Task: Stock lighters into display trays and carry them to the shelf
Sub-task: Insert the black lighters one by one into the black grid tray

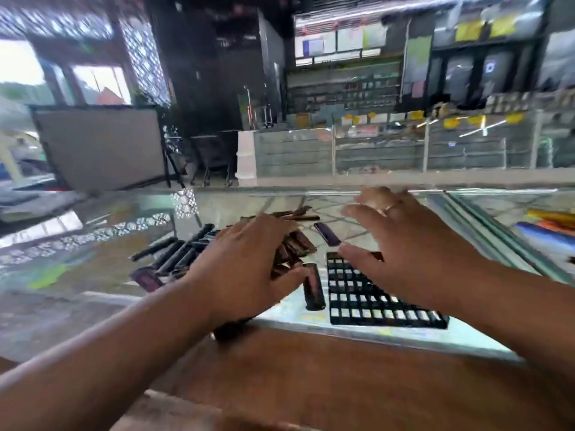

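A black grid display tray (373, 303) lies on the glass counter (124, 244), its cells showing pale through the grid. Several dark lighters (177, 256) lie loose to its left, one dark red lighter (313, 286) beside the tray's left edge and a purple lighter (327, 233) behind it. My left hand (245, 262) lies over a heap of dark red lighters (297, 244) with its fingers curled round them. My right hand (401, 244) hovers above the tray's far part, fingers spread and holding nothing. The picture is blurred by motion.
The counter's wooden front edge (311, 368) runs below the glass. Coloured items (547, 225) lie at the far right under or on the glass. Across the aisle stands another glass showcase (373, 150) with shelves of goods behind it.
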A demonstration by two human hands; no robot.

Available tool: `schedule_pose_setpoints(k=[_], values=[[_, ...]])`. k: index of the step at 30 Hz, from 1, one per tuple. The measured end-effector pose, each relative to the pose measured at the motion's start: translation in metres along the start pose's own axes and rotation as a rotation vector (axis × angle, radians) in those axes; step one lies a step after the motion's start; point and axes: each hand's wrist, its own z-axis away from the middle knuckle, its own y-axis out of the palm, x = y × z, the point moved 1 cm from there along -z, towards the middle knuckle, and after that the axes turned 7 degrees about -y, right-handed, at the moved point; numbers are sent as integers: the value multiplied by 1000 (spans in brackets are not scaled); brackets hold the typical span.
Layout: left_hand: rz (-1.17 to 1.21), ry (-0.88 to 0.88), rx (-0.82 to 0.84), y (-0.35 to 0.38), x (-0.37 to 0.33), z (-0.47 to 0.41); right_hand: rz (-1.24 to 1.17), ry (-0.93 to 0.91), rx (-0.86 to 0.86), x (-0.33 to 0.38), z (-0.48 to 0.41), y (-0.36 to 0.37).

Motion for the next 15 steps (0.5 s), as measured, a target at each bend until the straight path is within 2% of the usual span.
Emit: schedule_pose_setpoints(k=[7, 9, 15], values=[[-4, -74, 80, 0, 5, 47, -34, 8, 45, 27, 15, 5], [-48, -90, 131, 8, 9, 46, -32, 8, 48, 30, 17, 8], [33, -80, 243, 24, 22, 23, -97, 23, 11, 25, 20, 16]])
